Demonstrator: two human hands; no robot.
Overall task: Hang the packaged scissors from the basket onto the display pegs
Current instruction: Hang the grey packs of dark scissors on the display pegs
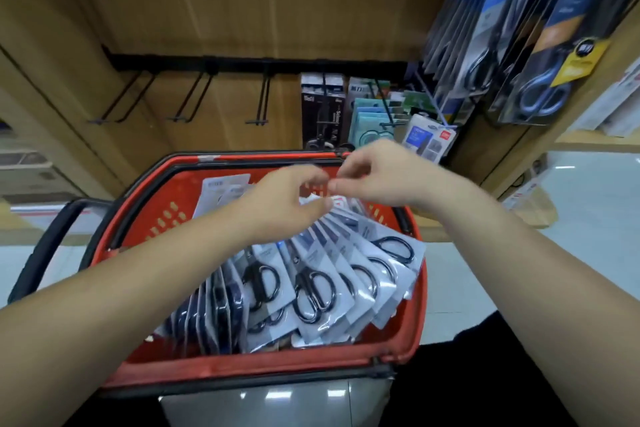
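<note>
**Both hands gripping fanned scissor packs over basket**

Both bare forearms are reaching forward and converging above the red plastic shopping basket. The left hand is hovering palm-right, its fingers curling over and its thumb pressing under the top ends of the white-carded, black-handled packaged scissors. The right hand is angling in from the right with its wrist bent, fingertips bunching together and pinching the same pack tops; motion blur is hiding the exact contact. The packs are spreading out in a fan, their lower ends sitting inside the basket. Beyond, bare black metal display pegs are jutting from a black rail on the wooden panel. Blue-handled scissor packs are hanging at upper right.
</note>
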